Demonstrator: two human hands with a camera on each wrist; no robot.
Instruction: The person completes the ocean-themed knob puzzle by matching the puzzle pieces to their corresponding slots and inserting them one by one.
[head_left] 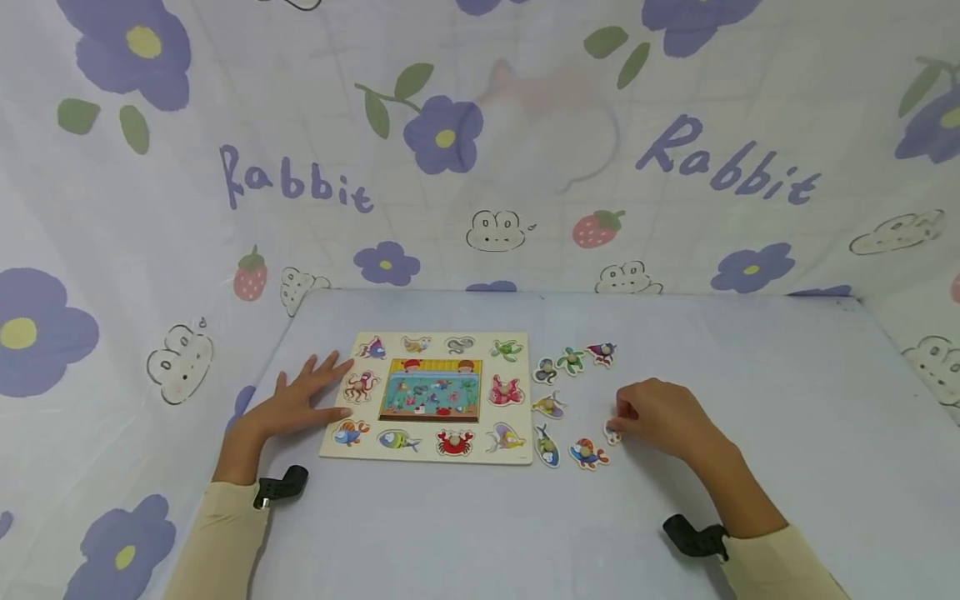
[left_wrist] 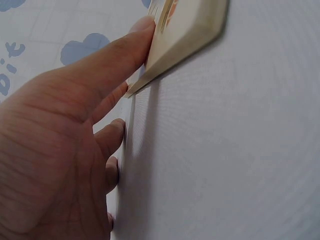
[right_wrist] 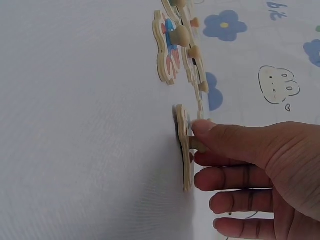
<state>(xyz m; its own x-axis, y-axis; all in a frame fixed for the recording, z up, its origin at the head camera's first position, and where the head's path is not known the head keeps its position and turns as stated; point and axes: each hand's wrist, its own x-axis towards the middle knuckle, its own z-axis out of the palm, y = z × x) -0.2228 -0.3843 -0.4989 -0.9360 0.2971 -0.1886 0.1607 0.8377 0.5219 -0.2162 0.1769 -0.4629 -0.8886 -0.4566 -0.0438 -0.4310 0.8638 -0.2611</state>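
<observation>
A wooden peg puzzle board (head_left: pixel 427 340) with sea-animal pictures around its border lies on the white table. My left hand (head_left: pixel 296 400) is spread at the board's left side, and its thumb (left_wrist: pixel 132 45) and a fingertip touch the edge. On the right, my right hand (head_left: pixel 663 417) pinches the wooden knob of a small puzzle piece (right_wrist: pixel 183 150) between thumb and forefinger. The piece stands close over the table, its picture mostly hidden by my fingers. Nearest to it lies an orange-and-blue fish piece (head_left: pixel 588 453). A red crab piece (head_left: pixel 454 442) with a knob sits in the board's bottom row.
Between board and right hand lie several loose knobbed pieces: a striped fish (head_left: pixel 547 447), a yellow-and-purple fish (head_left: pixel 550 406), a grey piece (head_left: pixel 545 372), a green turtle (head_left: pixel 571 361) and a purple fish (head_left: pixel 602 354). A printed curtain (head_left: pixel 540 167) hangs behind the table.
</observation>
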